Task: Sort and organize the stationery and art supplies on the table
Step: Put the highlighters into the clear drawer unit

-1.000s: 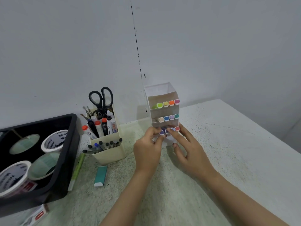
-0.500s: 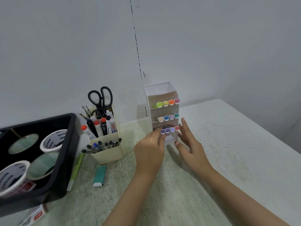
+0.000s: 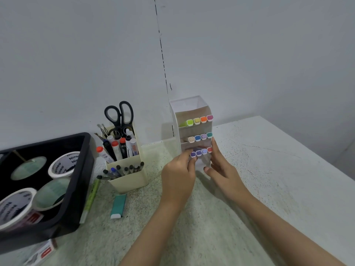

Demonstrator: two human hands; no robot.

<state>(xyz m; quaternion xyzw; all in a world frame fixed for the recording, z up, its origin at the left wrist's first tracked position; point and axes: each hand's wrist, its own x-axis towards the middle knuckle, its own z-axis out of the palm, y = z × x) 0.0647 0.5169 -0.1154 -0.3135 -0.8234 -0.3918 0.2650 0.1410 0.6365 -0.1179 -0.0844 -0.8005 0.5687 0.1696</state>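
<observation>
Nearest, the left hand [image 3: 177, 176] is curling its fingers and pinching the cap end of a purple-capped marker [image 3: 193, 154] in the bottom row. The right hand [image 3: 223, 169] is lying straight-fingered against the right wall of the tall clear plastic tiered marker rack [image 3: 189, 105], bracing it. The rack is standing near the far edge of the pale speckled surface [image 3: 269, 169]. It is probably light and tippy (the markers smooth, rigid, light), so gripping low on its walls is looking wisest.

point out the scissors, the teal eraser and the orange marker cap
scissors [image 3: 120, 124], head view, where the black handle loops meet
teal eraser [image 3: 118, 205], head view, middle of its teal sleeve
orange marker cap [image 3: 203, 119], head view, the cap's end face, top shelf
</observation>
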